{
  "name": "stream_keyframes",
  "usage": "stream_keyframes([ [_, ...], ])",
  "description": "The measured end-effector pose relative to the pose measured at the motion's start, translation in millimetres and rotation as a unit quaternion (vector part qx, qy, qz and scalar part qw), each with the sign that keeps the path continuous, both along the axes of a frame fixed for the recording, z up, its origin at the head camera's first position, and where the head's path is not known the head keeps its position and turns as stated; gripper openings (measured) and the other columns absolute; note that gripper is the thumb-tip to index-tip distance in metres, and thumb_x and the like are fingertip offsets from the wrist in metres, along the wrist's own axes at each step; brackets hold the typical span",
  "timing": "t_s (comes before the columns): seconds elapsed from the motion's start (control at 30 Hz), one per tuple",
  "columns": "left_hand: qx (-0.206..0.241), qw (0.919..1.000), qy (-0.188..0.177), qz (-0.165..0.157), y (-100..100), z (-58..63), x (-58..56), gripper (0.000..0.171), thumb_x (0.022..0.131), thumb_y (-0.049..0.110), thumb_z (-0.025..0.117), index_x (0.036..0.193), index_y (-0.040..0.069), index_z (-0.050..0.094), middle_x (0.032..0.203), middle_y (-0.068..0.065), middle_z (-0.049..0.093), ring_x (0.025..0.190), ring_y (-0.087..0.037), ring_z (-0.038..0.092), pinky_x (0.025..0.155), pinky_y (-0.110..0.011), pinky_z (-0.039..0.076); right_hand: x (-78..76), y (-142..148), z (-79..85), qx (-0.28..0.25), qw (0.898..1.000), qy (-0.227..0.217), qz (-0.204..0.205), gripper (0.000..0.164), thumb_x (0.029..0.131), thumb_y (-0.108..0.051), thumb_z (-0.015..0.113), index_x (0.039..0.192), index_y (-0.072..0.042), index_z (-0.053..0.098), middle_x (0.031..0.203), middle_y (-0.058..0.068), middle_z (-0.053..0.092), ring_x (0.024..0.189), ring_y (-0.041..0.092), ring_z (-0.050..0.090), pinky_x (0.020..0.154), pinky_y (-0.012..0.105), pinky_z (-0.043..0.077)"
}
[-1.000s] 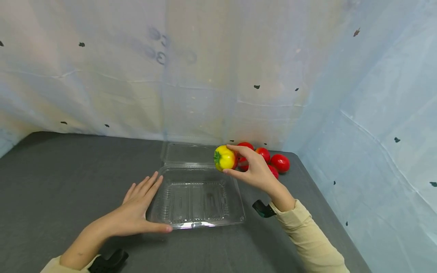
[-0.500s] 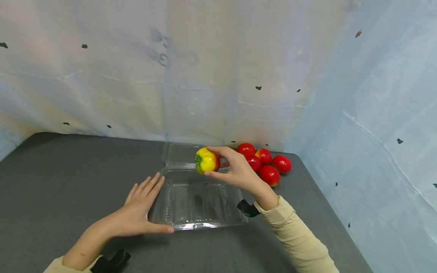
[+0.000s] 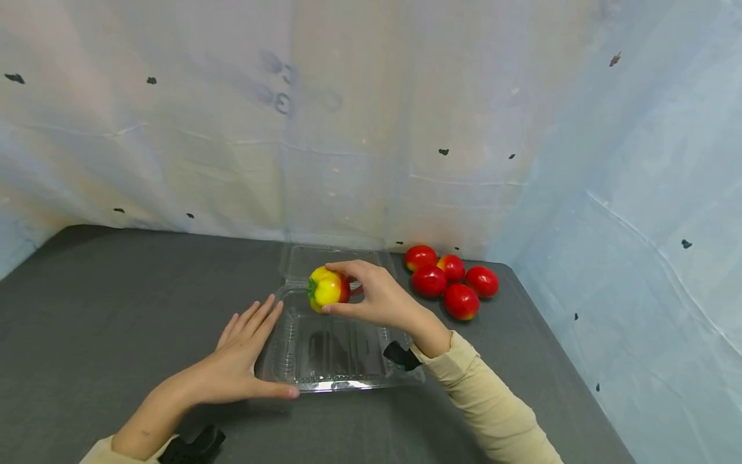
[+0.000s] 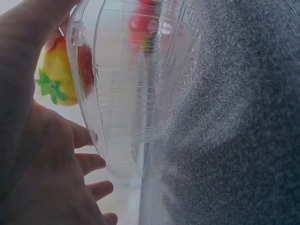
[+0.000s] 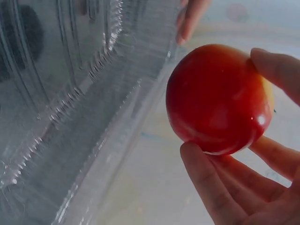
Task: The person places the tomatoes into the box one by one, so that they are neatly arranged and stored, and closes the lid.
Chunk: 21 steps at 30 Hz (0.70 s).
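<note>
My right hand pinches a tomato between thumb and fingertips, above the rear left part of a clear plastic clamshell box. The tomato is yellow with a green leafy top pointing left; its red underside faces the right wrist camera. It hangs apart from the box floor, and its dark shadow falls there. The box lies with its lid folded back, away from me. My left hand spreads its fingers along the box's left side, thumb tip at the front left corner. In the left wrist view, the fingertips lie by the rim.
Several red tomatoes sit in a cluster on the dark grey table, right of the lid. A pale plastic sheet hangs behind the table, and another along its right side.
My right hand has carried the tomato left from near the red tomatoes to over the box, and lowered it somewhat. The left hand stays at the box's left side.
</note>
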<state>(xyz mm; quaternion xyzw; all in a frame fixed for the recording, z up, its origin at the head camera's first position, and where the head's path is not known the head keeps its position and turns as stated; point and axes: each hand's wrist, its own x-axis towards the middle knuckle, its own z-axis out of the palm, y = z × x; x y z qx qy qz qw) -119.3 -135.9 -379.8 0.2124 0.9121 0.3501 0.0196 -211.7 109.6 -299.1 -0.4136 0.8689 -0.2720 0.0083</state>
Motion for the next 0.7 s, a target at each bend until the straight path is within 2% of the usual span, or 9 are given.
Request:
stream_keyframes([
  [0.33,0.003,1.0000,-0.003,-0.006,1.6,0.3,-0.2,0.126,0.065,0.064,0.077,0.154,0.005,0.009,0.161,-0.019,0.000,0.143,-0.049,-0.001,0.107,-0.070,-0.004,1.5,-15.0,-10.6,0.058,0.998,-0.018,0.009,0.063,0.081,-0.031,0.077,0.135,-0.008,0.053,0.120,0.005,0.061,0.095,0.013,0.058,0.082,0.029,0.055],
  [0.53,0.008,0.9999,-0.010,-0.007,1.6,0.0,-0.3,0.127,0.065,0.064,0.076,0.155,0.007,0.008,0.161,-0.019,-0.002,0.143,-0.049,-0.002,0.107,-0.070,-0.004,-2.4,-20.6,-16.1,0.102,0.995,-0.015,0.008,0.063,0.082,-0.039,0.075,0.135,-0.012,0.054,0.118,0.003,0.061,0.090,0.019,0.060,0.076,0.019,0.050],
  [0.7,0.008,0.9999,-0.013,-0.007,1.0,-0.8,-0.8,0.127,0.065,0.064,0.077,0.155,0.008,0.007,0.161,-0.018,-0.003,0.143,-0.049,-0.002,0.106,-0.071,-0.005,-6.4,-24.3,-22.1,0.119,0.993,-0.019,0.012,0.064,0.082,-0.042,0.074,0.135,-0.014,0.054,0.116,0.003,0.061,0.091,0.022,0.060,0.074,0.018,0.047],
])
